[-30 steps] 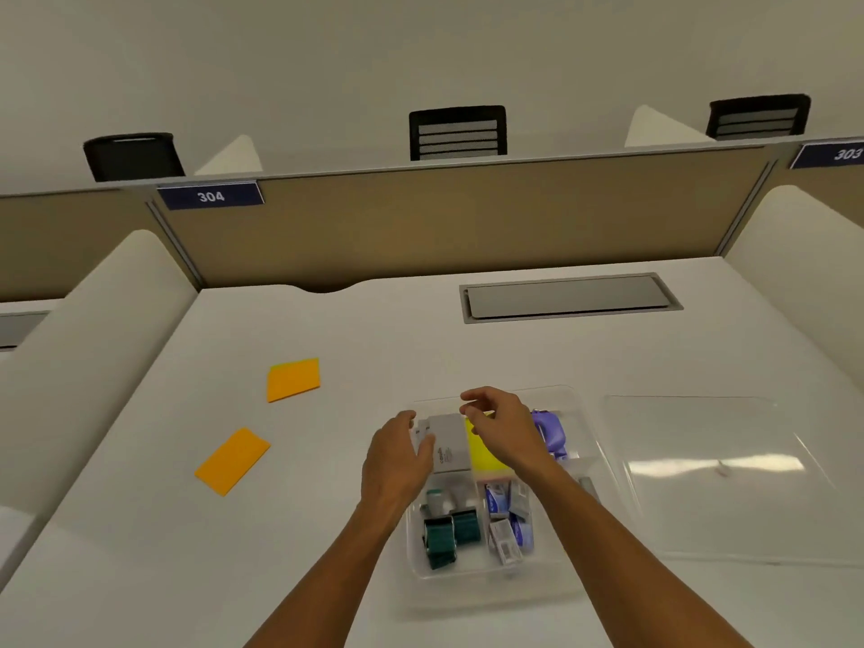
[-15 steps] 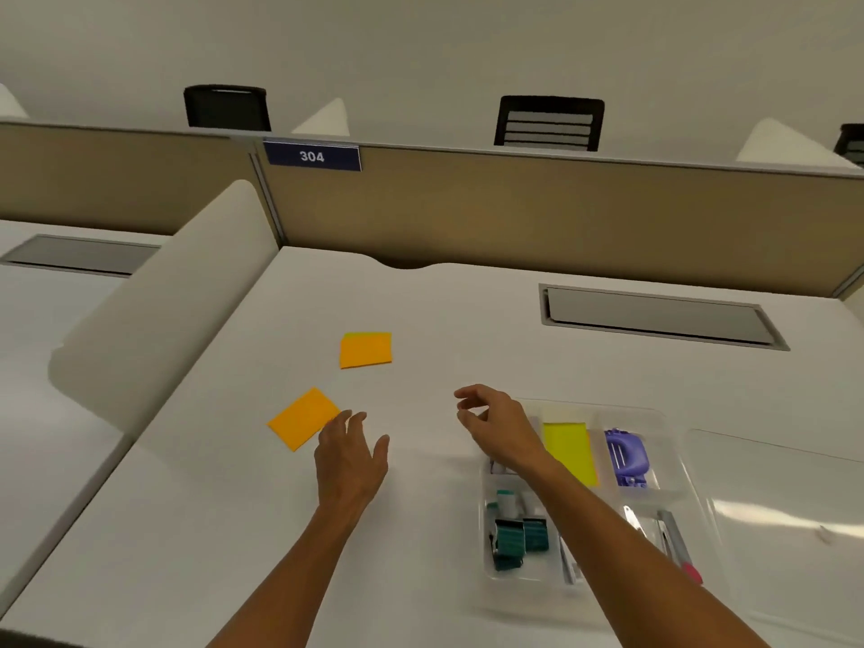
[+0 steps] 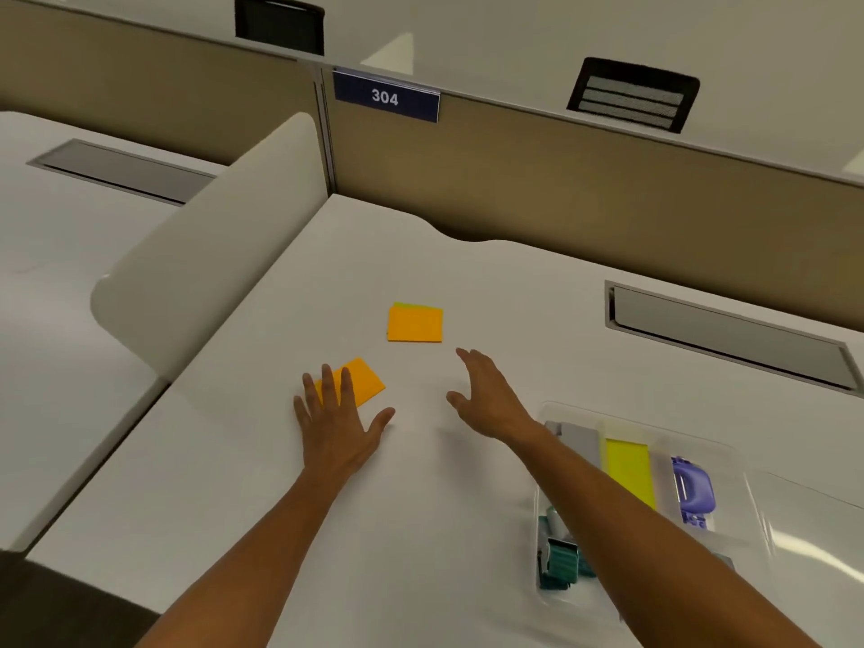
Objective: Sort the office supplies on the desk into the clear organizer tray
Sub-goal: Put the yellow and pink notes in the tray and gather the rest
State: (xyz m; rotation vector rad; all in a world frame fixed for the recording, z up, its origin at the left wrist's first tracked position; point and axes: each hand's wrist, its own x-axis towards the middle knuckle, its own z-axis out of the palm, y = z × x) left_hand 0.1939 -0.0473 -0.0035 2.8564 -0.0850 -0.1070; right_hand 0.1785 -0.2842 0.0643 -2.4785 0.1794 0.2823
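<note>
Two orange pads remain: left hand (image 3: 333, 425), grip spread, should pinch the pad (image 3: 360, 382) under its fingertips (right hand (image 3: 486, 398) open too).

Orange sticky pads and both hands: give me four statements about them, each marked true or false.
1. The left hand lies partly over the nearer orange pad. True.
2. The right hand holds the farther orange pad. False: it is open and short of that pad.
3. Both orange pads sit in the clear tray. False: both lie on the desk.
4. A yellow pad lies in the tray. True.
</note>
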